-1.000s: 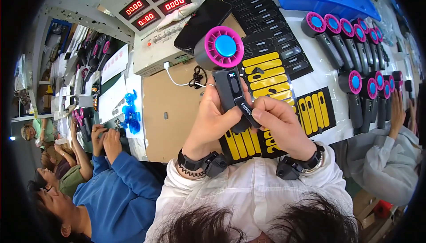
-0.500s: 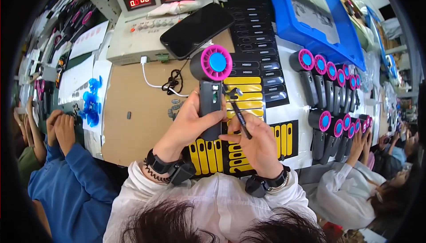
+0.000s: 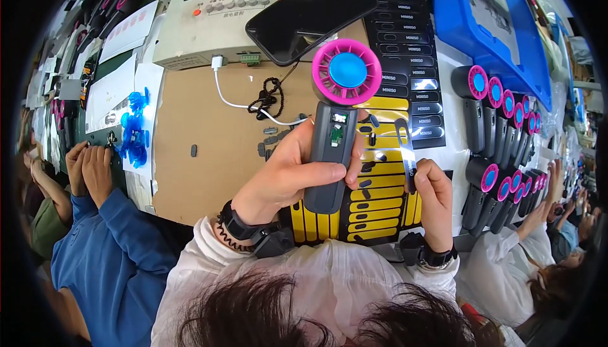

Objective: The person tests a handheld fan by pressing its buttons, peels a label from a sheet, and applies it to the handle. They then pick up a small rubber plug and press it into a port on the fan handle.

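Observation:
A dark grey handheld fan point(image 3: 323, 152) with a pink grille and blue centre stands upright in my left hand point(image 3: 285, 173), whose fingers wrap the handle, thumb across its front. A slot in the handle bares a small green circuit board point(image 3: 336, 134). To its right, my right hand point(image 3: 437, 201) pinches the lower end of a thin black label strip point(image 3: 406, 147), apart from the fan. Beneath both hands lie label sheets with yellow backing point(image 3: 375, 217) exposed where strips are gone. Small dark grey oval pieces point(image 3: 194, 150) lie on the brown board.
Beyond the fan, a black phone point(image 3: 310, 17) leans on a beige test box point(image 3: 196, 43). A white cable point(image 3: 231, 98) crosses the board. More black label sheets point(image 3: 405, 36), a blue bin point(image 3: 443, 11) and rows of fans point(image 3: 479, 112) are on the right. Co-workers sit on both sides.
The fan has risen closer to view and shifted right. My right hand has drawn away rightward with the label strip, which was beside the handle. The view has shifted too.

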`<state>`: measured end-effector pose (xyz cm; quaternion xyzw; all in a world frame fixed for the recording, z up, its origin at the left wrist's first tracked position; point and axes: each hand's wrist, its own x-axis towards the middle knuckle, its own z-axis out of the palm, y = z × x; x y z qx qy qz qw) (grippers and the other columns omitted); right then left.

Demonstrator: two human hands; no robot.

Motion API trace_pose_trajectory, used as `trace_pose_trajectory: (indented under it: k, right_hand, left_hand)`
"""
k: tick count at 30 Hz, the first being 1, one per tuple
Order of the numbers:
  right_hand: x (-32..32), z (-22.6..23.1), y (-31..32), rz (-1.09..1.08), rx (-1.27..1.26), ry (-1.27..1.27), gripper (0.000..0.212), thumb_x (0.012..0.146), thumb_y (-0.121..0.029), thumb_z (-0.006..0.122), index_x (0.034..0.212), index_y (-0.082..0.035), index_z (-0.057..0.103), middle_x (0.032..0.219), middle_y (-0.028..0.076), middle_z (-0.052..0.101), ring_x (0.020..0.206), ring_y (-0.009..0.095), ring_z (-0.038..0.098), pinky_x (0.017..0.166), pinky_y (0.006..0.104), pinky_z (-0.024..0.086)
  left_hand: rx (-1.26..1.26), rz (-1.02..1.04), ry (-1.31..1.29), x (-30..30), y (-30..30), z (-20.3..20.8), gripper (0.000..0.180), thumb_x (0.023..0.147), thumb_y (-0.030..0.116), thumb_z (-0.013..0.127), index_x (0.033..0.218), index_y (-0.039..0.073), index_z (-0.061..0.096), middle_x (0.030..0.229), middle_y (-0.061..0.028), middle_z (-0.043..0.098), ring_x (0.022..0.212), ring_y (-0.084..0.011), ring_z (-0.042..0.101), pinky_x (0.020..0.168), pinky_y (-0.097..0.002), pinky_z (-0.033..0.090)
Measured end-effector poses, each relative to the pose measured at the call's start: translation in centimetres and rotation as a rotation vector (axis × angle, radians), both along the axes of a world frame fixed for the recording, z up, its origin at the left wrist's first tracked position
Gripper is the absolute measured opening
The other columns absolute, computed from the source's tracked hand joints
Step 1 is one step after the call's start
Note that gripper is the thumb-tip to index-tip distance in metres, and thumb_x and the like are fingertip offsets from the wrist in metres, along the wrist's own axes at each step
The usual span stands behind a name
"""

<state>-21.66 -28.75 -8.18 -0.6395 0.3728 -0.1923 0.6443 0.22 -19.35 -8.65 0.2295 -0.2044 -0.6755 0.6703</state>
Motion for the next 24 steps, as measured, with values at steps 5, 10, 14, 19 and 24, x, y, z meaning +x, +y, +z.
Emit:
trace_pose_trajectory:
  k: [5, 10, 14, 19, 24]
  right_hand:
    - [-0.2, -0.7, 0.3, -0.018, -0.034, 0.057, 0.015, 0.092, -0.014, 0.045, 0.079, -0.006, 0.044, 0.072, -0.002, 0.040, 0.067, 0.005, 0.039, 0.061, 0.0191, 0.031]
    - [-0.4, -1.0, 0.9, -0.050, 0.080, 0.017, 0.013, 0.091, -0.011, 0.049, 0.082, -0.003, 0.047, 0.073, -0.003, 0.043, 0.069, 0.006, 0.039, 0.064, 0.0198, 0.033]
    - [-0.5, -1.1, 1.2, -0.073, 0.092, 0.000, 0.012, 0.091, -0.012, 0.049, 0.082, -0.003, 0.048, 0.073, -0.002, 0.043, 0.069, 0.007, 0.041, 0.064, 0.0206, 0.034]
    - [-0.7, -1.2, 1.3, -0.104, 0.042, -0.005, 0.015, 0.092, -0.014, 0.045, 0.080, -0.006, 0.045, 0.072, -0.002, 0.043, 0.065, 0.006, 0.040, 0.061, 0.0193, 0.034]
    - [-1.0, -1.1, 1.3, -0.146, 0.051, 0.049, 0.015, 0.092, -0.013, 0.044, 0.079, -0.007, 0.044, 0.072, -0.003, 0.043, 0.065, 0.004, 0.041, 0.060, 0.0184, 0.034]
  left_hand:
    - [-0.012, -0.031, 0.000, 0.2, -0.3, 0.6, 0.063, 0.074, 0.004, 0.060, 0.129, 0.000, 0.030, 0.095, -0.0085, 0.051, 0.078, -0.0163, 0.056, 0.071, -0.0314, 0.047]
    - [0.029, -0.046, 0.027, 0.0, -0.6, 1.3, 0.063, 0.074, 0.004, 0.060, 0.129, 0.000, 0.030, 0.094, -0.0087, 0.051, 0.077, -0.0165, 0.057, 0.069, -0.0314, 0.048]
    - [0.026, -0.044, 0.015, 0.0, -0.6, 1.3, 0.063, 0.074, 0.004, 0.060, 0.129, 0.000, 0.030, 0.093, -0.0088, 0.051, 0.077, -0.0167, 0.057, 0.070, -0.0312, 0.047]
    - [0.024, -0.052, -0.010, -0.2, -0.8, 1.2, 0.062, 0.074, 0.004, 0.060, 0.128, 0.000, 0.030, 0.093, -0.0090, 0.051, 0.078, -0.0170, 0.057, 0.071, -0.0312, 0.047]
    - [0.006, -0.002, -0.145, 0.0, -0.9, 0.8, 0.062, 0.073, 0.004, 0.059, 0.128, -0.001, 0.030, 0.094, -0.0089, 0.051, 0.078, -0.0168, 0.056, 0.071, -0.0311, 0.047]
